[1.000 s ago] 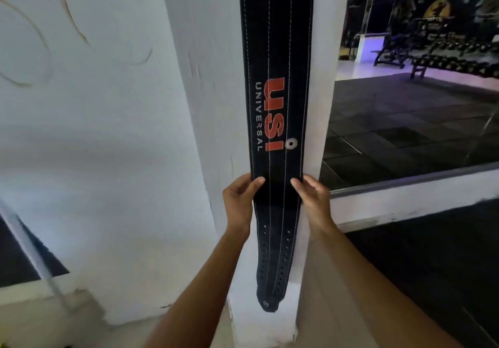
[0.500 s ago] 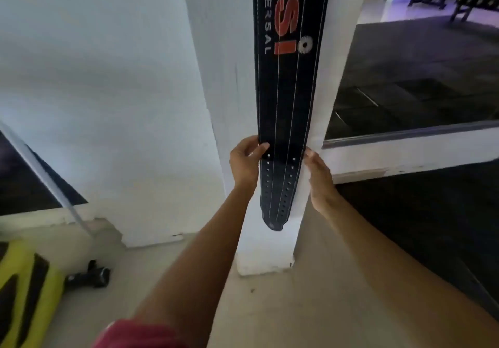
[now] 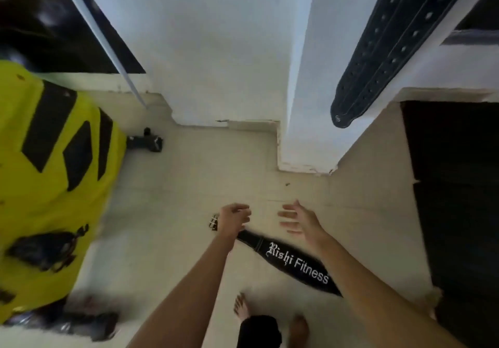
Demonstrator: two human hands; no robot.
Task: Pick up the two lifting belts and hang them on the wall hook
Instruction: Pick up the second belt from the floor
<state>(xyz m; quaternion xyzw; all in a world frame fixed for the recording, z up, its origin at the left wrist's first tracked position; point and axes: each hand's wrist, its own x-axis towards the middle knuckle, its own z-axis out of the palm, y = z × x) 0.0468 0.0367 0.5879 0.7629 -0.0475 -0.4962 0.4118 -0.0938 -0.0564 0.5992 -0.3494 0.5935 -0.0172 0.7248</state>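
While one lifting belt (image 3: 399,47) hangs against the white pillar (image 3: 310,77), the second belt (image 3: 294,264) lies flat on the floor (image 3: 189,185). Both the left hand (image 3: 233,218) and right hand (image 3: 298,219) are held spread and empty above it. Its buckle end (image 3: 213,222) would best be gripped firmly.

Even, soft, fairly bright light; source not visible. White pillar (image 3: 305,77) reads faintly blue. Motion blur throughout, worst at the left edge on the yellow object (image 3: 54,185). Both hands smeared: left hand (image 3: 233,219), right hand (image 3: 298,219). Wide-angle bending at edges. Black mat (image 3: 459,199) lacks detail.
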